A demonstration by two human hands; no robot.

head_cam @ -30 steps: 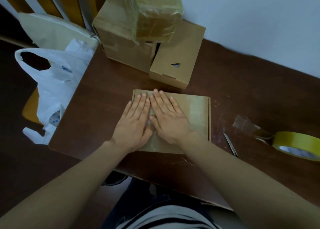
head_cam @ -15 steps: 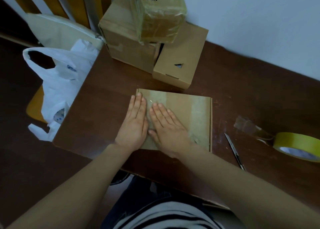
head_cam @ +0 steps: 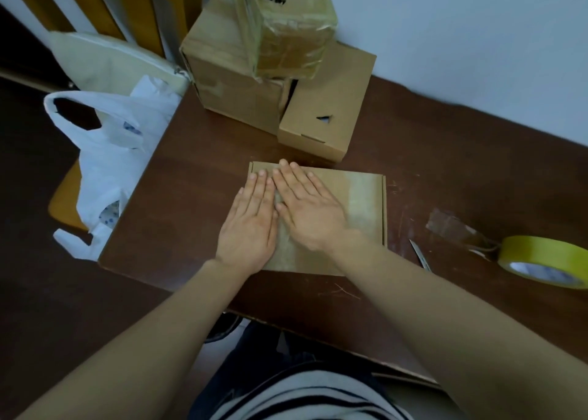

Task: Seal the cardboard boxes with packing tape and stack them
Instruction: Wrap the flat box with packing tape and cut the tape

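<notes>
Left grip and right grip are pressed flat on the taped box, mid-frame. Stacking is judged not yet done.

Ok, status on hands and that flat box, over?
Left hand, right hand flat, pressing clear tape strip onto flat brown cardboard box. Yellow tape roll apart, at right. Nothing in the way.
</notes>
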